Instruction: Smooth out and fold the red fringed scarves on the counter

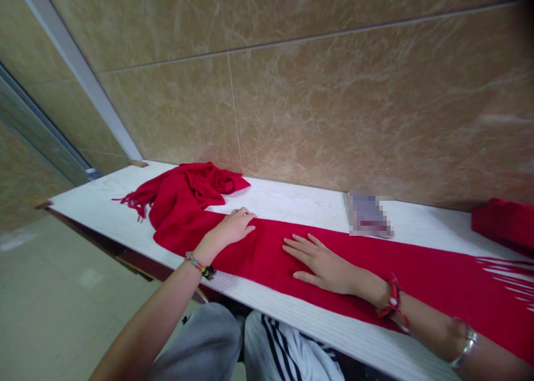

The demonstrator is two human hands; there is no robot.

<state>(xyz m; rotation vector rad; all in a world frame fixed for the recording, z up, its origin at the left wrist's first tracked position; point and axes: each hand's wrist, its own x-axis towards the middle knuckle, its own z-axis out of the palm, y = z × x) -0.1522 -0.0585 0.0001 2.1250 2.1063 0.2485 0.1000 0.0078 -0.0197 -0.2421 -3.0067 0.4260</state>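
Observation:
A long red scarf (267, 247) with fringed ends runs along the white tabletop. Its middle and right part lie spread flat, while the left part is bunched into loose folds. My right hand (319, 264) rests palm down on the flat part, fingers stretched and apart. Farther left, my left hand (233, 227) lies over the scarf near its far edge, thumb held away from the other fingers. Those fingers are partly hidden, but no cloth appears pinched in them.
Behind the scarf lies a pixelated flat rectangular object (369, 214). A folded red cloth (503, 222) sits at the far right. The white table (95, 200) meets a tan marbled wall (292, 119) at the back. My legs (271, 347) are under its front edge.

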